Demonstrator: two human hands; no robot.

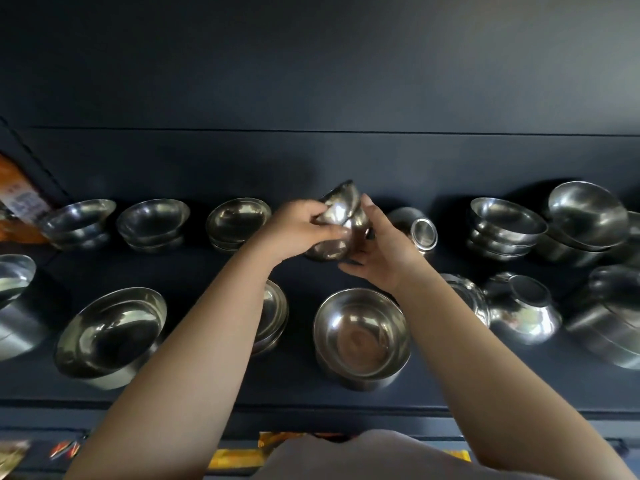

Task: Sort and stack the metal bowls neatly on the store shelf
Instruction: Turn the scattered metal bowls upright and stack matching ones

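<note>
- Dark shelf (pixel 301 386) carries stacks of metal bowls, front and back rows.
- Big bowl (pixel 362 336) sits front center, below my hands.
- My left hand (pixel 298 230) and right hand (pixel 384 251) both grip small bowls (pixel 341 209), raised over mid shelf.

This is a shop, seen at a dark display shelf (pixel 298 382) with a dark back panel (pixel 311 98) rising behind it. Many near-identical steel bowls (pixel 362 332) sit on it in rows and small nested stacks (pixel 504 226), laid out like stock for sale rather than household dishes. An orange printed packet (pixel 20 199) stands at the shelf's left end, and more bright packaged goods (pixel 239 457) show on the level below.
</note>
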